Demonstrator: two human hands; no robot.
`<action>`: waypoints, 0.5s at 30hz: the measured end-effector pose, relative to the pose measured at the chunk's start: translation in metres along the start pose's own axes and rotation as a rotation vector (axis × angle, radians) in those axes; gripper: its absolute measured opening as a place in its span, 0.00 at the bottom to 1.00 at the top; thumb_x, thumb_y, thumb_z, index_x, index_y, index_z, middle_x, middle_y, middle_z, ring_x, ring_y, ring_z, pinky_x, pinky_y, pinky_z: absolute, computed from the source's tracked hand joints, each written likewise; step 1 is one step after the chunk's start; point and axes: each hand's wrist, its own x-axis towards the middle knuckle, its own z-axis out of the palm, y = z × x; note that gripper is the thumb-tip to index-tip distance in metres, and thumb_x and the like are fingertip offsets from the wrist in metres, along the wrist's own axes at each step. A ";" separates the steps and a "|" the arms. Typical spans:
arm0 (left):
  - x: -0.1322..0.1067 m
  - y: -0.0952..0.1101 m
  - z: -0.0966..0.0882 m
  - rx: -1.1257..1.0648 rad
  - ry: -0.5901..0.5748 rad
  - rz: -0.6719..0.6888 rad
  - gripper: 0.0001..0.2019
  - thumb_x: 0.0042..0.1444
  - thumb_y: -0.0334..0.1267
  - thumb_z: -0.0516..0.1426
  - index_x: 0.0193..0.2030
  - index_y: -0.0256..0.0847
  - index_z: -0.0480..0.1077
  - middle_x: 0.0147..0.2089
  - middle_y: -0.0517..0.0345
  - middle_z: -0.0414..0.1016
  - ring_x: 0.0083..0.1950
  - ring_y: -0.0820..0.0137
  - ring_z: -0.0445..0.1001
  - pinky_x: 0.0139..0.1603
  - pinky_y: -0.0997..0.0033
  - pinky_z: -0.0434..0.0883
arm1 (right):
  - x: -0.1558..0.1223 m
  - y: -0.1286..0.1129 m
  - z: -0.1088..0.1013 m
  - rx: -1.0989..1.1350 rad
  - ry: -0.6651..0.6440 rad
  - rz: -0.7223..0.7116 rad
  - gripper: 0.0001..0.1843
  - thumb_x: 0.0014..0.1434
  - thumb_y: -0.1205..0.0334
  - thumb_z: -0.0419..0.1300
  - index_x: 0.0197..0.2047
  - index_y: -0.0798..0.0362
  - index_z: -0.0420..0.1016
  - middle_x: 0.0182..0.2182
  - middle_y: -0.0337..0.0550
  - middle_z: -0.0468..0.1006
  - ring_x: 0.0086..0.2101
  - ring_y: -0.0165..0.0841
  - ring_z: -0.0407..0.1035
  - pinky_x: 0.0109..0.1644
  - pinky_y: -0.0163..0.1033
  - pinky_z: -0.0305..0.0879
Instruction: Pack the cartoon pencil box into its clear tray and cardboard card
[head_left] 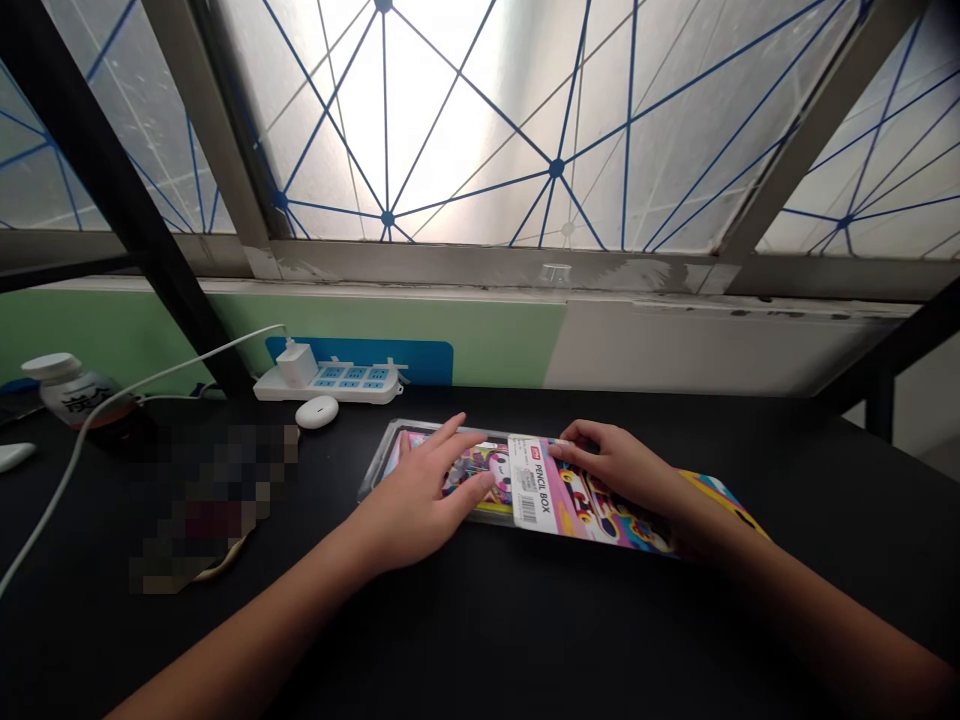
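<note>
In the head view a clear plastic tray (379, 465) lies on the black desk, with pink and yellow cartoon-printed contents (499, 480) showing. A colourful printed sleeve (592, 515) extends from it to the right. Its white label (534, 490) reads "PENCIL BOX". My left hand (431, 490) lies spread over the tray's left part, fingers apart. At the sleeve's far edge, my right hand (615, 462) has its thumb on top by the label and its other fingers bent, gripping the edge. My right forearm covers part of the sleeve.
A white power strip (330, 383) with a plugged-in charger (297, 363) stands by the wall, near a white earbud case (316, 411). A white cable (90, 425) crosses the left side, before a lidded jar (67, 390). A blurred-out item (217, 510) lies left.
</note>
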 end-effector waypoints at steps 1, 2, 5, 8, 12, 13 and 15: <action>-0.001 0.004 -0.001 -0.102 0.010 0.002 0.25 0.66 0.57 0.51 0.66 0.53 0.66 0.76 0.55 0.53 0.75 0.51 0.52 0.72 0.42 0.48 | 0.000 -0.001 0.002 -0.008 0.000 -0.008 0.25 0.59 0.34 0.56 0.38 0.49 0.76 0.32 0.42 0.81 0.31 0.37 0.72 0.31 0.38 0.63; -0.002 0.006 -0.003 -0.195 0.043 -0.003 0.24 0.66 0.57 0.51 0.64 0.53 0.68 0.75 0.55 0.55 0.73 0.51 0.56 0.71 0.45 0.55 | 0.000 -0.001 0.003 -0.020 -0.002 -0.012 0.25 0.59 0.35 0.56 0.38 0.49 0.76 0.32 0.42 0.81 0.31 0.38 0.72 0.31 0.38 0.63; 0.002 0.003 -0.012 -0.357 0.275 -0.007 0.19 0.65 0.54 0.53 0.54 0.46 0.75 0.70 0.51 0.65 0.68 0.52 0.66 0.65 0.54 0.66 | 0.000 0.002 -0.002 -0.045 -0.020 -0.025 0.25 0.59 0.35 0.56 0.38 0.49 0.77 0.32 0.43 0.81 0.32 0.38 0.72 0.32 0.39 0.63; 0.012 -0.014 -0.020 -0.411 0.518 -0.015 0.17 0.66 0.51 0.52 0.50 0.44 0.74 0.64 0.51 0.72 0.67 0.55 0.66 0.66 0.56 0.64 | 0.002 0.010 -0.014 -0.035 -0.059 -0.049 0.24 0.57 0.36 0.59 0.38 0.49 0.78 0.34 0.43 0.81 0.34 0.39 0.73 0.34 0.39 0.64; 0.025 -0.038 -0.014 -0.650 0.570 -0.164 0.20 0.68 0.54 0.46 0.56 0.45 0.66 0.66 0.50 0.68 0.70 0.57 0.63 0.66 0.54 0.64 | 0.002 0.020 -0.029 0.016 -0.235 -0.075 0.25 0.54 0.38 0.64 0.45 0.48 0.76 0.38 0.41 0.81 0.38 0.40 0.74 0.37 0.38 0.67; 0.027 -0.042 -0.010 -0.685 0.557 -0.183 0.21 0.69 0.55 0.44 0.57 0.45 0.65 0.68 0.49 0.67 0.71 0.57 0.62 0.65 0.53 0.65 | 0.001 0.021 -0.031 0.020 -0.267 -0.072 0.26 0.53 0.38 0.65 0.48 0.48 0.75 0.40 0.41 0.81 0.39 0.41 0.74 0.39 0.38 0.68; 0.028 -0.044 -0.002 -0.719 0.538 -0.193 0.23 0.69 0.56 0.41 0.58 0.45 0.64 0.69 0.47 0.65 0.72 0.58 0.60 0.66 0.53 0.64 | 0.000 0.021 -0.033 0.003 -0.271 -0.057 0.30 0.52 0.37 0.66 0.51 0.47 0.74 0.43 0.43 0.81 0.41 0.43 0.75 0.42 0.39 0.69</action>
